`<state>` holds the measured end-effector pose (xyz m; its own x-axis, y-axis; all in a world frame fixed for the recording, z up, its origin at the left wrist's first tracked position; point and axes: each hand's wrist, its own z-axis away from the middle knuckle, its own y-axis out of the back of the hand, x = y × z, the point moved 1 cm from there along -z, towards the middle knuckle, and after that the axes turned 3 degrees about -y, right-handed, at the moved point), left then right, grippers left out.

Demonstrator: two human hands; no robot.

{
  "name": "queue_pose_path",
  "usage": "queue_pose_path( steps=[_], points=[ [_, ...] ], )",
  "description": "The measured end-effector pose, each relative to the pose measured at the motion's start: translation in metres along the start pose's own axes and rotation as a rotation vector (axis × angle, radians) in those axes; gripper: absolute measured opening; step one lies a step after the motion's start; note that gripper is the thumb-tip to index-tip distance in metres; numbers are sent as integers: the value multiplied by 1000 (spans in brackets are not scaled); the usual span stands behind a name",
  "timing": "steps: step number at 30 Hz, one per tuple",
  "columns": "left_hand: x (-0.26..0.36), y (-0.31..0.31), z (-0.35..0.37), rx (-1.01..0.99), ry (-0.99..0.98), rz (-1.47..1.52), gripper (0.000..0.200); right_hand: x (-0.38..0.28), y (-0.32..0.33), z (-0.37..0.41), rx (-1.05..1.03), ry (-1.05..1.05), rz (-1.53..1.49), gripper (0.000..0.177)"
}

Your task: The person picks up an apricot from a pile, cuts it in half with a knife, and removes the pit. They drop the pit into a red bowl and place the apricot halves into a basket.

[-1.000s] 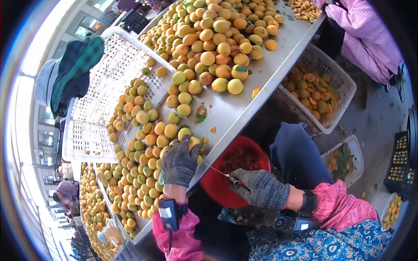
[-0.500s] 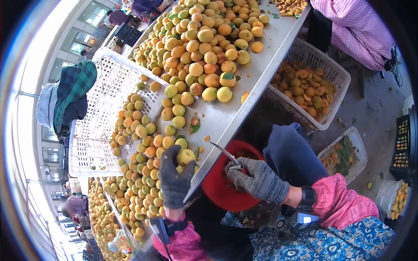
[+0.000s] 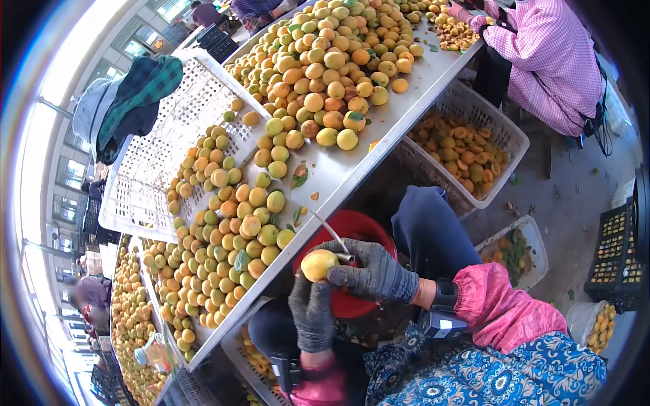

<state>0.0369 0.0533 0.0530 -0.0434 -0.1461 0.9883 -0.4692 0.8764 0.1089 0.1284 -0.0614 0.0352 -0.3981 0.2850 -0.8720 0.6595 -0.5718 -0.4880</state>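
My left hand (image 3: 313, 308), in a dark grey knitted glove, grips a yellow apricot (image 3: 318, 265) from below with its fingertips. My right hand (image 3: 376, 272), gloved the same way, is closed around a metal tool (image 3: 330, 230) with a thin curved blade pointing up and left. Its thumb and fingers are close beside the apricot. Both hands are in front of the table's edge, over the red basin (image 3: 359, 223). A large heap of apricots (image 3: 315, 68) covers much of the metal table (image 3: 325, 172).
A white crate (image 3: 145, 179) lies tilted on the table at left. Halved fruit fills another crate (image 3: 518, 152) on the floor. A co-worker in a pink checked top (image 3: 548, 68) is at upper right. A shallow tub (image 3: 539, 260) and black crates (image 3: 613, 250) are at right.
My left hand has come off the table with the apricot, moving down and right to the tool. My right hand has shifted slightly left. The view has turned a little.
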Motion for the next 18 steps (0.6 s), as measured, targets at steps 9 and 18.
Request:
queue_pose_path(
  steps=[9,18],
  points=[
    [-12,-11,35,251,174,575,45,-18,-7,40,8,243,783,45],
    [-15,-18,44,227,322,988,50,-22,-12,52,-39,109,1030,52]
  ],
)
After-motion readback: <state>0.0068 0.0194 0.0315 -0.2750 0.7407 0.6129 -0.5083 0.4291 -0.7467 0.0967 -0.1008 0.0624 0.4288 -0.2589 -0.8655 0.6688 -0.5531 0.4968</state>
